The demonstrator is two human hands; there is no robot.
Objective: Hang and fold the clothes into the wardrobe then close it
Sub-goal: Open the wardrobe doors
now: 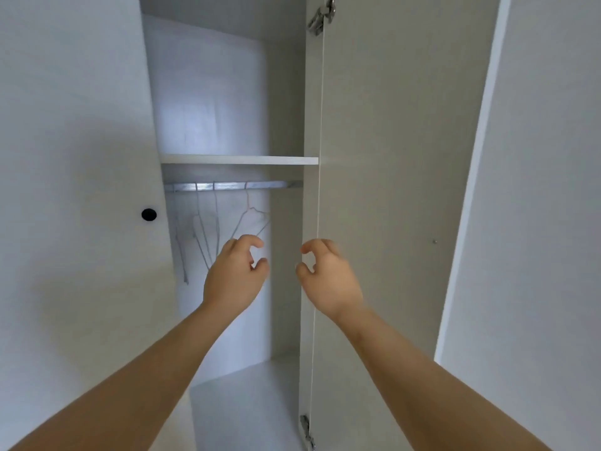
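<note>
Head view into the open wardrobe (pixel 286 255). Lower centre of the frame: left hand (pixel 232 278) and right hand (pixel 328 281) are raised side by side and apart, fingers half-curled with thumb and forefinger parted, neither holding anything. No clothes are in view, so the step in hand appears to be the start of hanging, with a reach toward a hanger. Flanking the hands: the left door (pixel 81 190) with its black knob (pixel 149 214) at centre left, and the right door (pixel 390 190) swung out at centre right, its edge just beside the right hand. Beyond the left hand, bare wire hangers (pixel 208 229) hang on the rail (pixel 234 185), beneath the shelf (pixel 239 159) at mid-frame. The next move probably calls for lifting one hook off the rail without snagging its neighbours. The opening is narrow; the wardrobe floor (pixel 247 402) and the shelf offer room for folded items.
</note>
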